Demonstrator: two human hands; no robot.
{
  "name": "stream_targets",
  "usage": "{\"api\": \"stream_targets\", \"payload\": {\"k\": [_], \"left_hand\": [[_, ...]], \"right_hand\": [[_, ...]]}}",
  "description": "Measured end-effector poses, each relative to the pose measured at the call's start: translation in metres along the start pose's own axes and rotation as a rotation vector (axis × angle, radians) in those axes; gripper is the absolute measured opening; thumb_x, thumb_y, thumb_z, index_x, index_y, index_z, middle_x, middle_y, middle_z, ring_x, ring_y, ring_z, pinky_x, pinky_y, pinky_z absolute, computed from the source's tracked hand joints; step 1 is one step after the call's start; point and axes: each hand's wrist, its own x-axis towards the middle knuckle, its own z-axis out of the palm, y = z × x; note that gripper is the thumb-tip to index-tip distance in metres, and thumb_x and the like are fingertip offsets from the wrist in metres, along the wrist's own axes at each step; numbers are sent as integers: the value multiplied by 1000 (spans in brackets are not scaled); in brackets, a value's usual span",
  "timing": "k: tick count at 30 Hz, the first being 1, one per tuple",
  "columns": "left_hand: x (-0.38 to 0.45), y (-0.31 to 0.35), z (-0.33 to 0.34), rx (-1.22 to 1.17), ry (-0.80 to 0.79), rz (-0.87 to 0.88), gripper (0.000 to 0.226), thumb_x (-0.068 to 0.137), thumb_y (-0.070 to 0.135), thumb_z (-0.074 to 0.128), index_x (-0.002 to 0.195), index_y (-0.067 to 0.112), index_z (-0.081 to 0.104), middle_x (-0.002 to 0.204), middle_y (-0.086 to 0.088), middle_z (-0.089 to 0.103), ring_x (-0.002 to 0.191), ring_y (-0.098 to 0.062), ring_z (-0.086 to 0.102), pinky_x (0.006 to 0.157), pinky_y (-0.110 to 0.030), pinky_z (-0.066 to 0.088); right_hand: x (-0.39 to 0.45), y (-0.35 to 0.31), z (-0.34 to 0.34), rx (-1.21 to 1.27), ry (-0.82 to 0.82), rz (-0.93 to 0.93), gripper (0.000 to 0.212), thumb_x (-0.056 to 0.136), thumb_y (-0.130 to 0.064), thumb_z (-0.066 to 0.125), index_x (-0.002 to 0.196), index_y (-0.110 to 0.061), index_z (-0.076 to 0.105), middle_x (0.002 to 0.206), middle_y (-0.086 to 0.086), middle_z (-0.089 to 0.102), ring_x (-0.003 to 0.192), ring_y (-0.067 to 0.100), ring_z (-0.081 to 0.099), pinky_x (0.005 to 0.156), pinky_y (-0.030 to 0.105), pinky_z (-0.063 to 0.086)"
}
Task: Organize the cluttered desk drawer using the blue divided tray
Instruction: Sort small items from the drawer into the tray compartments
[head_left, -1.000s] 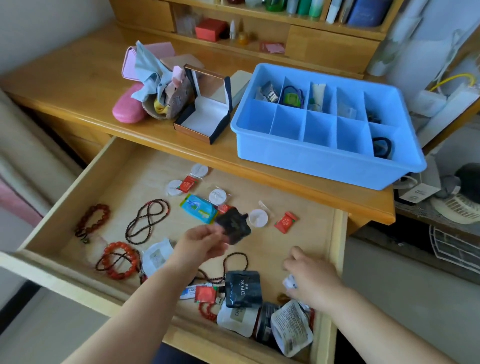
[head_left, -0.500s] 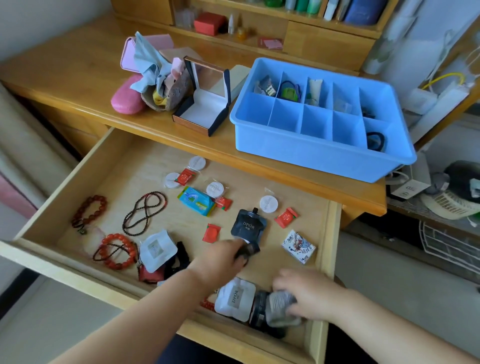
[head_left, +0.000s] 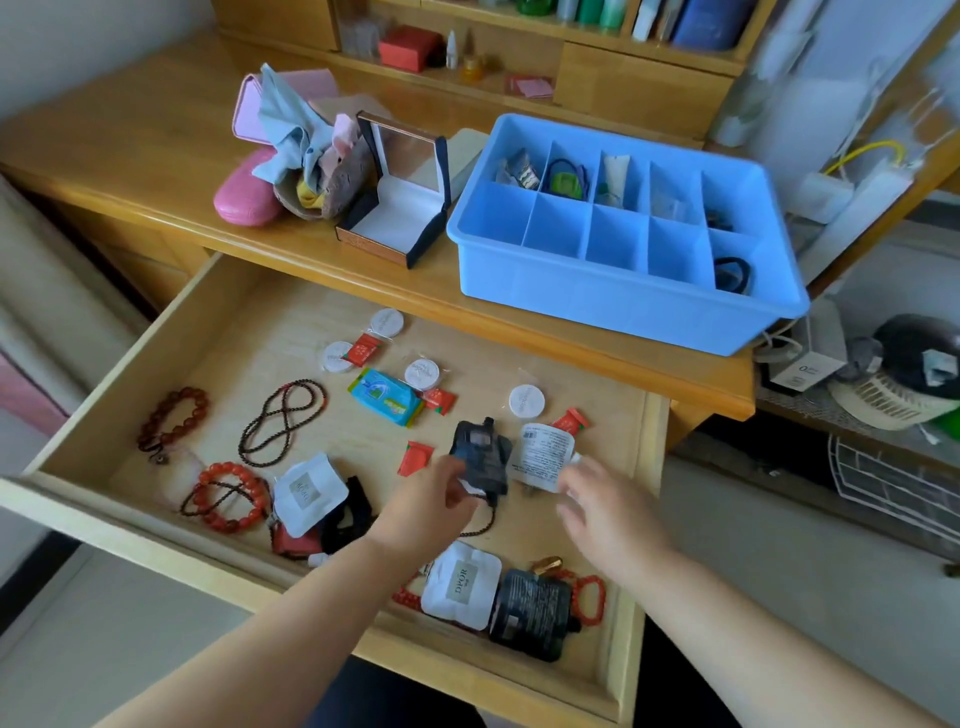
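Note:
The open wooden drawer (head_left: 156, 343) holds scattered small items. Over its middle, my left hand (head_left: 428, 506) pinches a stack of black spouted pouches (head_left: 480, 457). Just to the right, my right hand (head_left: 608, 512) holds a white printed pouch (head_left: 543, 456) by its lower edge, close beside the black ones. Both hands are motion-blurred. The blue divided tray (head_left: 618, 306) stands on the desktop above the drawer's right side. Its back compartments hold small items and its near right compartment a black hair tie (head_left: 732, 273).
In the drawer lie red and dark bead bracelets (head_left: 226, 496), a dark bead necklace (head_left: 283, 421), round white discs (head_left: 526, 401), red sachets (head_left: 415, 457), a blue wipes pack (head_left: 384, 397), and white (head_left: 460, 584) and black (head_left: 530, 613) pouches. An open jewellery box (head_left: 395, 215) and pink case (head_left: 244, 192) sit on the desk.
My left hand has lifted the black pouches up off the drawer floor. My right hand has brought a white pouch up from the drawer's front corner to beside them.

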Motion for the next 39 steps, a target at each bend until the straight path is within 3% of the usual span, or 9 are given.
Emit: {"api": "stream_targets", "payload": {"k": [3,10,14,17,21,25,29,34,39], "left_hand": [[-16,-3,4,308,-266,160,29,81,25,65,109,25,59,101,8,56,97,-14,56,77,-17,44],[-13,8,22,1011,-444,212,67,73,38,75,128,13,45,128,-8,46,117,-26,43,99,-38,41],[-6,13,1,489,-553,-7,40,82,30,69,117,17,52,106,-3,58,86,-16,58,74,-27,48],[3,21,-18,-64,-309,-156,26,88,31,63,103,13,53,89,-4,62,59,-13,61,56,-23,50],[5,30,-19,-675,-319,-266,18,95,14,50,110,8,58,102,-14,66,85,-17,70,74,-28,58],[-6,19,10,23,-94,-133,27,86,17,58,112,20,51,95,-3,66,78,-15,60,72,-31,51],[-25,17,41,207,-315,79,46,75,34,71,117,27,55,108,7,60,94,-12,56,84,-26,48],[-29,23,66,639,-542,181,51,73,35,75,118,23,53,117,-5,59,107,-27,57,89,-35,47],[-14,33,36,67,-501,-19,20,78,29,71,93,21,59,87,1,66,79,-15,66,74,-27,54]], "right_hand": [[-17,-6,16,-129,-467,-186,21,87,-19,57,108,-23,56,107,-3,51,98,24,54,69,28,33],[-10,-14,10,-368,-718,-113,17,89,-10,54,105,-8,56,98,12,57,89,31,56,59,29,34],[-14,-22,9,-470,-811,-124,18,84,0,52,100,-6,59,80,7,49,76,27,50,61,31,40],[-22,-30,11,-534,-744,-174,19,85,-5,56,102,-11,52,85,7,52,82,27,53,53,28,32],[-27,-30,16,-570,-698,-151,29,85,-8,57,113,-10,52,110,7,62,98,30,60,52,25,23],[-26,-29,12,-554,-748,-63,21,86,-11,58,106,-13,56,105,6,61,97,28,60,68,28,37],[-8,-14,-12,-239,-574,56,8,86,-14,55,84,-15,63,86,1,64,85,22,63,63,26,45],[-1,6,-44,733,-345,376,8,89,-13,62,81,-14,64,72,0,70,57,7,66,53,22,51],[-10,8,-43,1361,-215,572,8,89,-1,59,86,-9,59,73,8,71,56,12,65,50,21,52]]}}
